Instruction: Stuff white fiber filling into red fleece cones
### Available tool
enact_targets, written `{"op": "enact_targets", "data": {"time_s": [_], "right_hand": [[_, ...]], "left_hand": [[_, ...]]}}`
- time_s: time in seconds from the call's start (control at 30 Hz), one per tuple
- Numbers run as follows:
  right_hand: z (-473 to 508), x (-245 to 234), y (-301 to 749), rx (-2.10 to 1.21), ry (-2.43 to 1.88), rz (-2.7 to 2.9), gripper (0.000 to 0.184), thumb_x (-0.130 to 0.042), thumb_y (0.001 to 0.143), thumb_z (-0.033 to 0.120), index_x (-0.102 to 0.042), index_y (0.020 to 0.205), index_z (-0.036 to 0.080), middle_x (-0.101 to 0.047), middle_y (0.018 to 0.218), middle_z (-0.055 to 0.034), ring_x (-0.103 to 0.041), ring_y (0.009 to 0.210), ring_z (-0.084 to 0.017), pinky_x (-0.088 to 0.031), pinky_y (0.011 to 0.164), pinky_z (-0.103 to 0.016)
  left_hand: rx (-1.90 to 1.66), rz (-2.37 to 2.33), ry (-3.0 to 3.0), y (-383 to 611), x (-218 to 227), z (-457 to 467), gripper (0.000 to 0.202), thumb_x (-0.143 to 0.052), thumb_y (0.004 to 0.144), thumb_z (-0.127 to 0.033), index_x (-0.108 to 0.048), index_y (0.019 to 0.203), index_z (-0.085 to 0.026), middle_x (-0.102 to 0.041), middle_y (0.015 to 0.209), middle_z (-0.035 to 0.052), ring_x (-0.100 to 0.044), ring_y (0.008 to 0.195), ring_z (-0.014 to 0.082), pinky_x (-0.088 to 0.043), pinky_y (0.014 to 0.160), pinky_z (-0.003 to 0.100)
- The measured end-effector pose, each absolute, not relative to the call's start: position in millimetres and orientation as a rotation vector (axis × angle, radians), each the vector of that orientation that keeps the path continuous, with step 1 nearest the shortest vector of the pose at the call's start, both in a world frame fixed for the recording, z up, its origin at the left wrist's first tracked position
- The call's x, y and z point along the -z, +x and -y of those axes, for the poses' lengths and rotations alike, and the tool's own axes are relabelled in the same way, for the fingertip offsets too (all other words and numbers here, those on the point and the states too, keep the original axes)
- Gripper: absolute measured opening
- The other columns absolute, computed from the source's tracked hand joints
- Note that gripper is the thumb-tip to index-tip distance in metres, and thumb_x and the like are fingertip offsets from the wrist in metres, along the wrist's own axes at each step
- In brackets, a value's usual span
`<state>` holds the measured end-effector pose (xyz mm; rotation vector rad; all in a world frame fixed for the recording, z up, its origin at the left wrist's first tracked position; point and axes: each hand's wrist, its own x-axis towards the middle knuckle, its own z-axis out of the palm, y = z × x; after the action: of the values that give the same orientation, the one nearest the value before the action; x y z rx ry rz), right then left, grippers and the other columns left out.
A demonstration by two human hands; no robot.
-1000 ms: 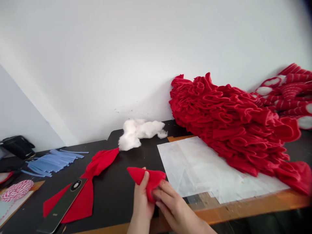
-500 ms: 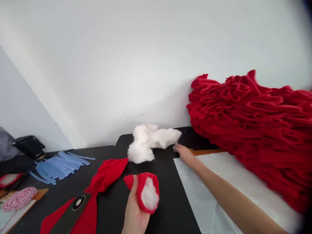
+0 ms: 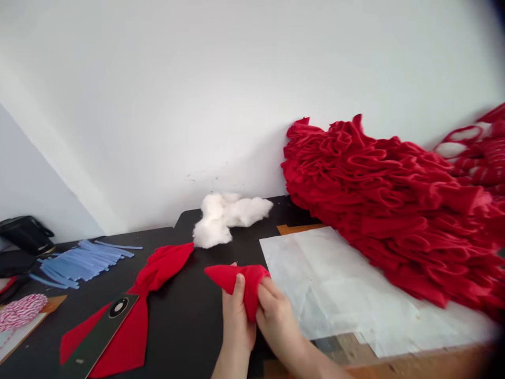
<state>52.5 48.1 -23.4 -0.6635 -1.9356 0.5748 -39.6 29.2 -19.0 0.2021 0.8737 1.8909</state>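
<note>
My left hand [image 3: 235, 318] is wrapped round a small red fabric cone [image 3: 236, 279], thumb up along its side. My right hand [image 3: 276, 316] presses against the cone's open right end, fingers curled at the opening. Both hands hover just above the black table [image 3: 185, 321]. A clump of white stuffing [image 3: 224, 215] lies on the table behind them, near the wall.
A large heap of red fabric pieces [image 3: 398, 205] fills the right side. A clear plastic sheet [image 3: 331, 284] lies before it. Left of my hands lie flat red fabric [image 3: 142, 295] under a dark ruler-like template [image 3: 102, 337], blue strips [image 3: 79, 260] and red-white twine [image 3: 21, 310].
My right hand came back from the white stuffing pile to the cone's open end. The stuffing seen inside the cone half a second ago is now covered by my fingers.
</note>
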Motion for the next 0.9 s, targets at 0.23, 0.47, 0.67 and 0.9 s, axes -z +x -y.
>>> {"op": "enact_targets", "data": {"time_s": [0.23, 0.47, 0.67, 0.9], "right_hand": [[-40.1, 33.2, 54.8, -0.434, -0.519, 2.174, 0.053, -0.042, 0.079, 0.003, -0.057, 0.124, 0.026, -0.068, 0.112, -0.0082, -0.063, 0.104, -0.029, -0.049, 0.095, -0.049], [-24.1, 28.9, 77.5, -0.642, -0.588, 1.947, 0.036, -0.041, 0.088, 0.01, -0.058, 0.118, 0.022, -0.059, 0.122, -0.0108, -0.057, 0.113, -0.023, -0.052, 0.093, -0.039], [-15.5, 43.9, 68.5, -0.522, -0.582, 1.965, 0.032, -0.046, 0.089, 0.014, -0.061, 0.115, 0.024, -0.06, 0.118, -0.0115, -0.059, 0.107, -0.026, -0.053, 0.091, -0.041], [-16.2, 36.7, 60.6, -0.547, -0.757, 2.008, 0.032, -0.043, 0.088, 0.015, -0.061, 0.112, 0.021, -0.055, 0.116, -0.0132, -0.056, 0.102, -0.028, -0.052, 0.089, -0.045]], "left_hand": [[-1.787, -0.911, 0.339, -28.6, 18.5, -2.1, 0.076, -0.077, 0.069, -0.032, -0.039, 0.134, -0.022, -0.067, 0.11, 0.0106, -0.066, 0.097, 0.0233, -0.049, 0.089, 0.035], [-1.725, -0.725, 0.014, -44.5, 10.5, 0.3, 0.045, -0.061, 0.082, -0.041, -0.057, 0.112, -0.008, -0.07, 0.088, 0.0137, -0.068, 0.075, 0.0215, -0.055, 0.069, 0.031], [-1.614, -0.6, -0.148, -36.3, 12.5, 4.2, 0.044, -0.052, 0.086, -0.049, -0.063, 0.094, -0.007, -0.07, 0.08, 0.0125, -0.067, 0.072, 0.0177, -0.057, 0.066, 0.027], [-1.749, -0.716, 0.103, -21.1, 17.6, 11.9, 0.026, -0.066, 0.079, -0.02, -0.064, 0.102, -0.009, -0.072, 0.096, 0.0132, -0.068, 0.091, 0.0233, -0.053, 0.088, 0.034]]}}
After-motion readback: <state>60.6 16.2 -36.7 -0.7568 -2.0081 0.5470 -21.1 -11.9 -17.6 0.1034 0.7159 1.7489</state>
